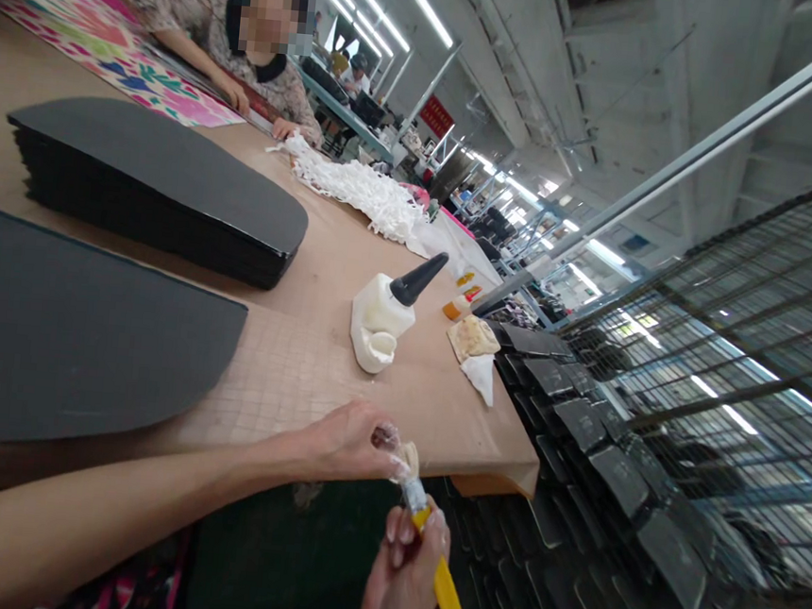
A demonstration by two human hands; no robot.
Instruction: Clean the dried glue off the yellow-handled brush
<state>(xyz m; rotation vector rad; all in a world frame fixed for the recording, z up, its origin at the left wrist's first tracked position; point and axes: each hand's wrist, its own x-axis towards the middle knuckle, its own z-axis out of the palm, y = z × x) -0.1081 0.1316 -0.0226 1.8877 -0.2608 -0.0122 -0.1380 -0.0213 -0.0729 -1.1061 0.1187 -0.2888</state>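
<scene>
My right hand (405, 570) is wrapped round the yellow handle of a small glue brush (443, 592), just below the table's front edge. My left hand (352, 437) reaches across from the left and pinches the glue-coated bristle end (403, 461) with its fingertips. Both hands are closed. A white glue bottle with a black cone nozzle (387, 312) stands on the brown table (302, 352) a short way beyond my hands.
Two stacks of dark sole-shaped sheets (161, 179) (69, 332) lie to the left. A glue-stained rag (475, 344) and small bottles (459, 304) sit by the table's right edge. White straps (359, 187) lie further back. Racks of dark pieces (580, 424) stand right. A person (244, 44) leans opposite.
</scene>
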